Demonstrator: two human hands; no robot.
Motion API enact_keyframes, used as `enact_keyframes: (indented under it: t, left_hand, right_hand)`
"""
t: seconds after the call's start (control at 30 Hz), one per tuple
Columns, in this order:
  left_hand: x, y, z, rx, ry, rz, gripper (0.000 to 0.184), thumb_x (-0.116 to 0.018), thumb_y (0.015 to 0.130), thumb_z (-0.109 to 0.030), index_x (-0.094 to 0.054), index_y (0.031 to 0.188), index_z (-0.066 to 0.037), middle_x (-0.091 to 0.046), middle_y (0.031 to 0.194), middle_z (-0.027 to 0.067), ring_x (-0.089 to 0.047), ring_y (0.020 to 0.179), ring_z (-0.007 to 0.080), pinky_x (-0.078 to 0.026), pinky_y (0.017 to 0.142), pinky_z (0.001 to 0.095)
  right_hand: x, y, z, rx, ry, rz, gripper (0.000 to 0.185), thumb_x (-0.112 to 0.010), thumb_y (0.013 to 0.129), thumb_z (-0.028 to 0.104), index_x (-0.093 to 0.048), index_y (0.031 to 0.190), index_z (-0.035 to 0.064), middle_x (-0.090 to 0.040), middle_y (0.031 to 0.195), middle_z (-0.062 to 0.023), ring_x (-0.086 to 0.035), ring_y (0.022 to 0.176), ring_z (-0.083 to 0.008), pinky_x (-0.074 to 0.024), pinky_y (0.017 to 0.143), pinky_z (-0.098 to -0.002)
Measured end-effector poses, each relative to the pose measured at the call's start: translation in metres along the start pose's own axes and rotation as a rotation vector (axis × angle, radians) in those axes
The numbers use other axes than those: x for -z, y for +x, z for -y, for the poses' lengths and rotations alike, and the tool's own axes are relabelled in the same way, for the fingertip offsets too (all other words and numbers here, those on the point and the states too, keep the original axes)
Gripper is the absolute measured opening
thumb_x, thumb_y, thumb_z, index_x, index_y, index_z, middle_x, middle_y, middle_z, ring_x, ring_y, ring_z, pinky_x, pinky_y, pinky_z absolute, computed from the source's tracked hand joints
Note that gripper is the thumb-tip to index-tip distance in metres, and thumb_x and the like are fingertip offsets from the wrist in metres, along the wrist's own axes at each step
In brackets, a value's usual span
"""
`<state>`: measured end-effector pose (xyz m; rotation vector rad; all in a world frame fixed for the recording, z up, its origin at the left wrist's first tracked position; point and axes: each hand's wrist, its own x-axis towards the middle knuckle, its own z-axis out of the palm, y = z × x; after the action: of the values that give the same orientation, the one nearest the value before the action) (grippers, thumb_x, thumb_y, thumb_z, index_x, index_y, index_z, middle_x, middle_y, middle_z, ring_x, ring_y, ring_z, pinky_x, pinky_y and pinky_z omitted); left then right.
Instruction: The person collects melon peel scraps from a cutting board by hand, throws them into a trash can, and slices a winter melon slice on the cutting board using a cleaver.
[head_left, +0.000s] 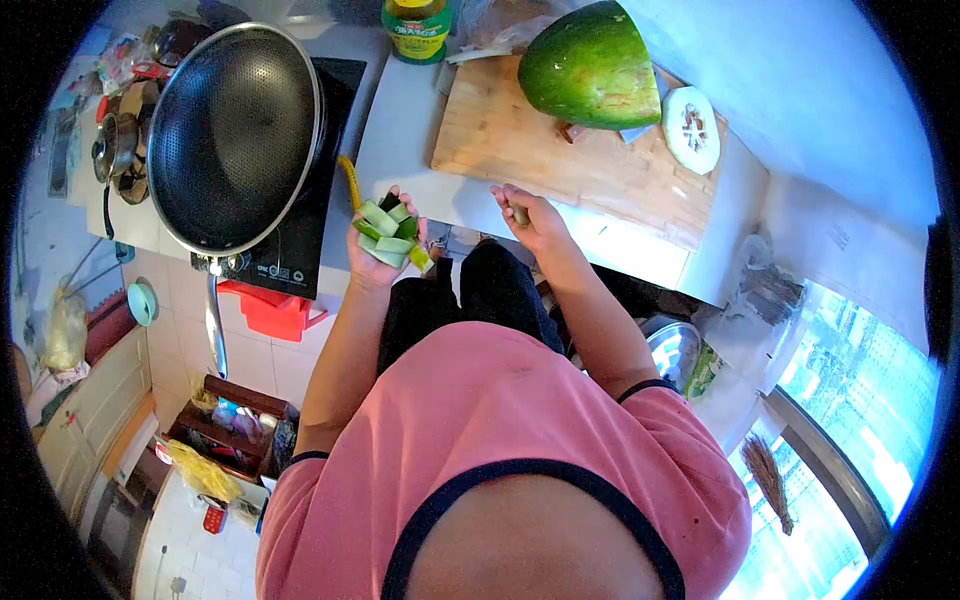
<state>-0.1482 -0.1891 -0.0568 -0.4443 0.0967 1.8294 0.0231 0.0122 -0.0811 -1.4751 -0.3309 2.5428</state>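
Observation:
A pile of green peel pieces (pixel 388 232) rests in my left hand (pixel 370 262), which is cupped palm up with its fingers curled round them, near the counter's front edge. My right hand (pixel 532 218) is closed beside the cutting board's (pixel 560 165) lower edge; something small and dark shows between its fingers, too small to name. On the board's far part lies a large cut green melon (pixel 590 68), and a round pale slice (pixel 691 130) with an open centre sits at its right.
A large wok (pixel 235 138) stands on the black cooktop (pixel 300 270) at the left, its handle pointing toward me. Behind the board's left corner is a green-labelled jar (pixel 416 30). A red plastic stool (pixel 268 312) is below the counter, with a small pot (pixel 117 140) at the far left.

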Motion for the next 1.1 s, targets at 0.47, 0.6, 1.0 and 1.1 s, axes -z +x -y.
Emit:
enact_keyframes:
  t: [0.47, 0.6, 1.0, 1.1]
  left_hand:
    - [-0.01, -0.01, 0.041, -0.205, -0.057, -0.099, 0.049, -0.053, 0.08, -0.037, -0.051, 0.118, -0.006, -0.059, 0.108, 0.0104, -0.058, 0.097, 0.0248, -0.041, 0.093, 0.0457]
    - [-0.01, -0.017, 0.055, -0.244, -0.086, -0.058, 0.047, -0.05, 0.081, -0.036, -0.05, 0.119, -0.007, -0.057, 0.108, 0.0096, -0.056, 0.097, 0.0237, -0.04, 0.093, 0.0461]
    - [0.02, -0.034, 0.081, -0.433, -0.222, -0.152, 0.046, -0.044, 0.085, -0.035, -0.051, 0.12, -0.006, -0.059, 0.107, 0.0105, -0.057, 0.097, 0.0242, -0.041, 0.093, 0.0466]
    - [0.026, -0.036, 0.089, -0.452, -0.257, -0.134, 0.047, -0.042, 0.085, -0.035, -0.05, 0.121, -0.006, -0.059, 0.108, 0.0109, -0.057, 0.096, 0.0241, -0.041, 0.093, 0.0469]
  right_hand:
    - [0.007, 0.008, 0.032, -0.003, -0.605, -0.049, 0.03, -0.043, 0.083, 0.017, -0.055, 0.104, 0.0, -0.058, 0.083, -0.0125, -0.048, 0.058, -0.0159, -0.0413, 0.048, -0.0263]
    - [0.013, 0.028, 0.03, 0.06, -0.567, 0.116, 0.03, -0.051, 0.077, 0.003, -0.055, 0.106, -0.0004, -0.059, 0.085, -0.0119, -0.055, 0.074, -0.0204, -0.0467, 0.065, -0.0325]
    - [0.009, 0.047, 0.074, 1.418, -2.149, 0.636, 0.02, -0.053, 0.074, 0.005, -0.063, 0.092, 0.0069, -0.058, 0.091, -0.0106, -0.054, 0.09, -0.031, -0.0446, 0.081, -0.0392]
    - [0.008, 0.056, 0.079, 1.336, -2.118, 0.82, 0.021, -0.053, 0.074, 0.007, -0.063, 0.093, 0.0083, -0.058, 0.091, -0.0112, -0.054, 0.091, -0.031, -0.0439, 0.082, -0.0408]
